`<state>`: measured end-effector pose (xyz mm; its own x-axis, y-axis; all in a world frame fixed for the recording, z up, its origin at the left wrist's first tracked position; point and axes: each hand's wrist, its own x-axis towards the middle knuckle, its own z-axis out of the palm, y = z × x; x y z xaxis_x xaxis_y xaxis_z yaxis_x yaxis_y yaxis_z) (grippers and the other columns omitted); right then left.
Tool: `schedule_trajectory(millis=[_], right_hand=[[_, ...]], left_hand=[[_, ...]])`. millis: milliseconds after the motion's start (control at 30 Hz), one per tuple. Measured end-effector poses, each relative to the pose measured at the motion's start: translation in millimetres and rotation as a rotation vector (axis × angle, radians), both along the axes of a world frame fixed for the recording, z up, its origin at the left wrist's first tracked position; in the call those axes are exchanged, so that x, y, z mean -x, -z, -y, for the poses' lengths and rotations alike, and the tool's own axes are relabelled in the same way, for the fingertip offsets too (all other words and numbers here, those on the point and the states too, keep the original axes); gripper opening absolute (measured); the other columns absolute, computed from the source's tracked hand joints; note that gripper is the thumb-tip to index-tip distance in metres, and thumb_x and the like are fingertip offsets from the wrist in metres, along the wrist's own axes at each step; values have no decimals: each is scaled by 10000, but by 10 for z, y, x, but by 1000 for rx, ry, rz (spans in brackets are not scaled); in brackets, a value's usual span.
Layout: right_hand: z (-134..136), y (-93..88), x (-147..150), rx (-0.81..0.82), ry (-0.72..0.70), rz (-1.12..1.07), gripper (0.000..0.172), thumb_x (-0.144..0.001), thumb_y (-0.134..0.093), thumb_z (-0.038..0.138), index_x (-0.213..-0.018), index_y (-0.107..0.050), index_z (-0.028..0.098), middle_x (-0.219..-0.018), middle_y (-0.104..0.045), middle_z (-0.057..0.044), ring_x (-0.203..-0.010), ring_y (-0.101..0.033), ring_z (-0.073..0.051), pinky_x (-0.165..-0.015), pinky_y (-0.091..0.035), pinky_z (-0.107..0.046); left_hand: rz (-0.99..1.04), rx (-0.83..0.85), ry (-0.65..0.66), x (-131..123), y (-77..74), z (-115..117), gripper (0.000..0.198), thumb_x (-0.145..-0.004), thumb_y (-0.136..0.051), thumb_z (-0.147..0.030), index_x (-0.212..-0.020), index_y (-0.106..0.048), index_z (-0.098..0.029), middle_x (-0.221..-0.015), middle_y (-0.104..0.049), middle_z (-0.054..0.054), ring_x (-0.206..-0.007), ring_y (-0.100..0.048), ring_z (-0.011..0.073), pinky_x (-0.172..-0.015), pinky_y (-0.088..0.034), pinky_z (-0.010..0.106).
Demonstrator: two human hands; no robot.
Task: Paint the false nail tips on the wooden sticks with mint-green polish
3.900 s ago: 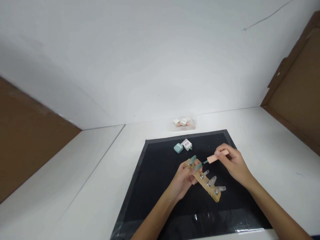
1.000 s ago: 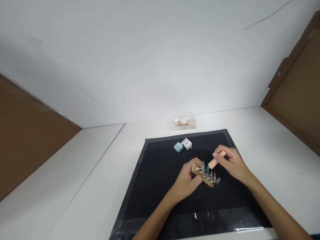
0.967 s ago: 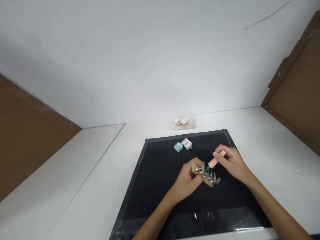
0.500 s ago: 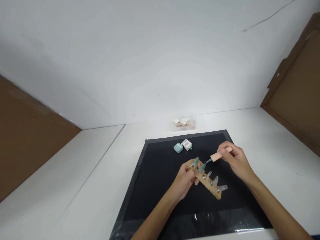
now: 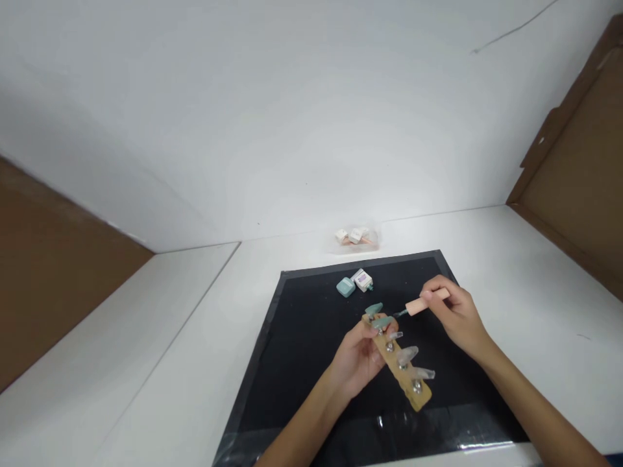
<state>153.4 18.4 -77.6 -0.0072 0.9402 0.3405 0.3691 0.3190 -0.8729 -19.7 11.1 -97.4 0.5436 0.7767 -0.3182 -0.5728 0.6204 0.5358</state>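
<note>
A tan strip point(image 5: 396, 370) is held near its upper end by my left hand point(image 5: 357, 363), whose fingers are closed round it. Silver round mounts along the strip carry several nail tips. The two at the upper end are green point(image 5: 383, 322); the others, such as the one near the lower end point(image 5: 422, 373), are clear. My right hand point(image 5: 452, 314) pinches the pink handle of a brush point(image 5: 417, 305). The brush's greenish bristles point left, at the tip of the second green nail; whether they touch it I cannot tell.
A green square cap or tile point(image 5: 346, 287) and a white labelled bottle point(image 5: 363, 280) lie on the black mat point(image 5: 302, 324). Behind the mat, a clear tray point(image 5: 372, 244) holds white and pink pieces. Brown cardboard panels point(image 5: 574, 168) stand at both sides.
My left hand has turned the strip, so its lower end hangs lower and the nail tips point more to the right. The brush has shifted slightly left and lies flatter.
</note>
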Motion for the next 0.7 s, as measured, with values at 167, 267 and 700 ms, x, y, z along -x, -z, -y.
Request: schedule_trajectory(millis=[167,267,700], right_hand=[[39,-10,23,-53,-87,-62,283,-847,-484,450,-723,-561,207,-643,-575,-11,-571,-525,-145,-520,-421,-250],[53,6,24,-48,-137,-1,245,-851,-495,411,-732,-564,208,-628,-571,-9,-568,-529,-146,-512,-417,-248],[53,-22,16,-109,-71,-69,224,-858,-494,388,-729,-558,216,-652,-583,2,-580,-536,-141,-529,-416,-241]], left_hand=[[-20,35,-10,-7,19,-10,206,-523,-639,-193,-671,-504,-144,-592,-513,-18,-478,-436,52,-462,-318,194],[-37,55,-14,-24,32,-17,208,-521,-633,-195,-686,-518,-144,-588,-526,-14,-484,-444,61,-461,-312,196],[-43,51,-32,-10,34,-20,182,-516,-624,-179,-668,-530,-146,-584,-542,-19,-459,-413,49,-459,-307,195]])
